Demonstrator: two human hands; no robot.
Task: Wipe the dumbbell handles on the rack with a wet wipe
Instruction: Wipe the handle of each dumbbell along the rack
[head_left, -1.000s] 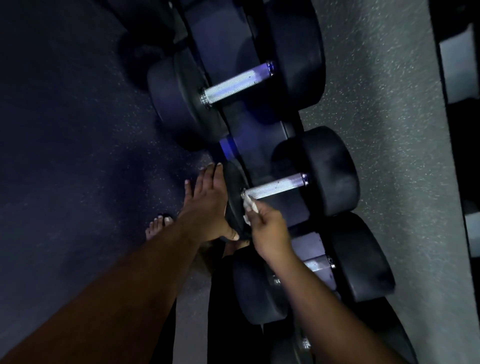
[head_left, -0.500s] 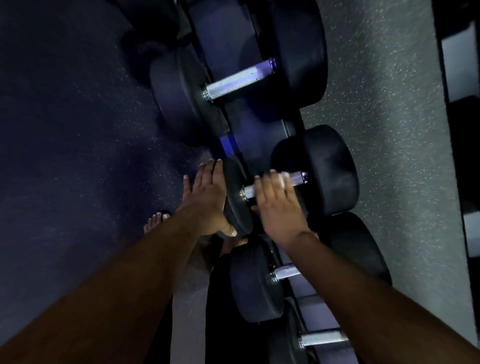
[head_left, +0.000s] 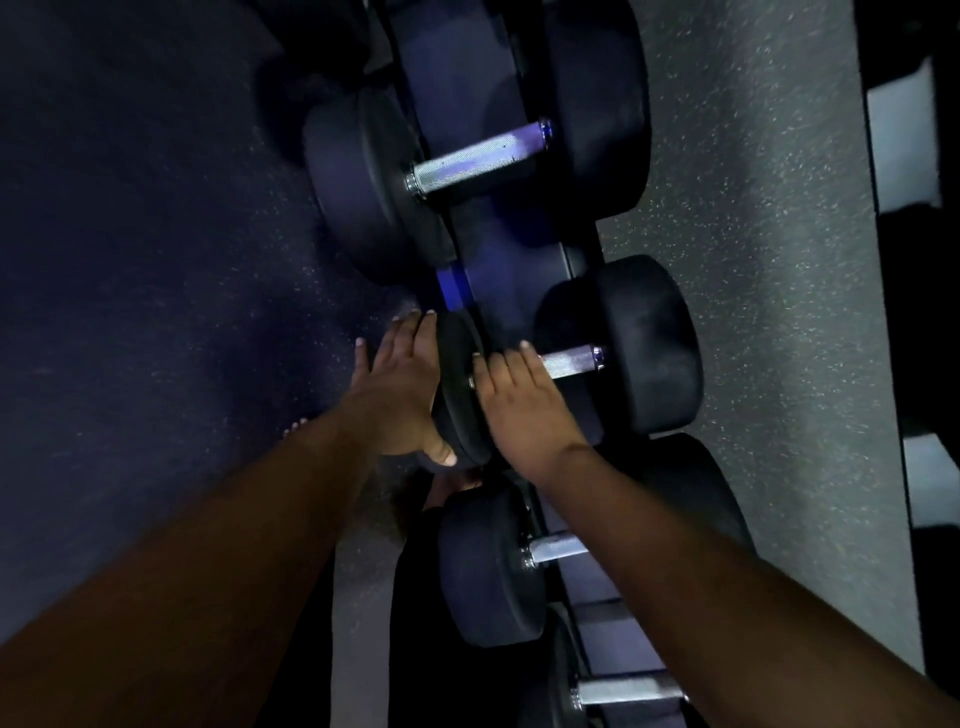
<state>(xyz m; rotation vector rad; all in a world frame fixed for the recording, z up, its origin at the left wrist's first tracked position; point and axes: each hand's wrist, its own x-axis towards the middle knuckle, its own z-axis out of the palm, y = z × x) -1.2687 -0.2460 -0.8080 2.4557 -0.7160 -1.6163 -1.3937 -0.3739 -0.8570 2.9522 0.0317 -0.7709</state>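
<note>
right hand (head_left: 524, 410): fingers curled over the near end of the middle dumbbell's handle (head_left: 571, 361), gripping it; the knurled steel shows bare only toward 3 o'clock of the fingertips. the wet wipe is not visible; whether it lies under the palm cannot be told.

left hand (head_left: 400, 395): fingers straight and together, laid flat against the outer face of that dumbbell's left head (head_left: 460, 395), thumb hooked at its lower rim. nothing is pinched or clasped.

count: four dumbbells in view on the rack (head_left: 498, 270). the largest dumbbell (head_left: 478, 161) sits at 12 o'clock of the hands, handle fully exposed. the middle dumbbell, with its right head (head_left: 644, 348), is the one under both hands. a third dumbbell (head_left: 488, 571) lies at 6 o'clock of the hands, its handle partly hidden by the right forearm. a fourth dumbbell (head_left: 623, 693) is at the bottom edge, handle only partly seen.

pose: both forearms enter from the bottom corners and converge on the middle dumbbell, left from 7 o'clock, right from 5 o'clock. backs of both hands face the camera.

surroundings: speckled rubber floor (head_left: 753, 260) at 3 o'clock of the rack, darker floor at 9 o'clock. toes of a bare foot (head_left: 296, 428) show just beside the left forearm.
</note>
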